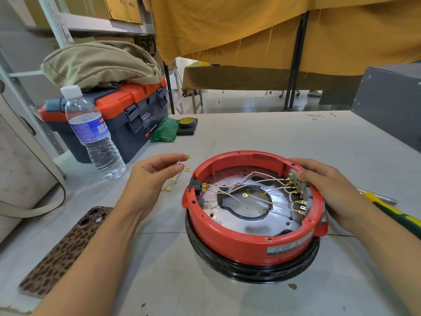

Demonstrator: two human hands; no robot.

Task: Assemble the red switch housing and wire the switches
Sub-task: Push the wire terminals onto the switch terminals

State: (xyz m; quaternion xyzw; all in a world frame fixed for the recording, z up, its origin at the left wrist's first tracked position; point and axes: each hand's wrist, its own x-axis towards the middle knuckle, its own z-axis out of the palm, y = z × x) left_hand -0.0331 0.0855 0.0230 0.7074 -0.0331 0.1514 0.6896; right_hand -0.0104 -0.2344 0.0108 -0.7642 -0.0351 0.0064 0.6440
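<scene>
a: what's nearest on the surface?
b: a phone in a leopard-print case, lying flat at the near left. right of it the red switch housing sits open side up on a black ring.

a: the grips?
b: the right hand curls over the housing's right rim, fingers on the grey switches mounted there. the left hand, just left of the housing, pinches thin white wires with brass terminals; more loose terminals lie under it.

a: and inside?
b: white wires run across the metal plate from a black connector on the left wall to the switches.

a: farther out?
b: a yellow-green handled tool behind the right forearm, a water bottle, an orange-lidded toolbox with a beige bag on top, a green packet and a tape roll.
</scene>
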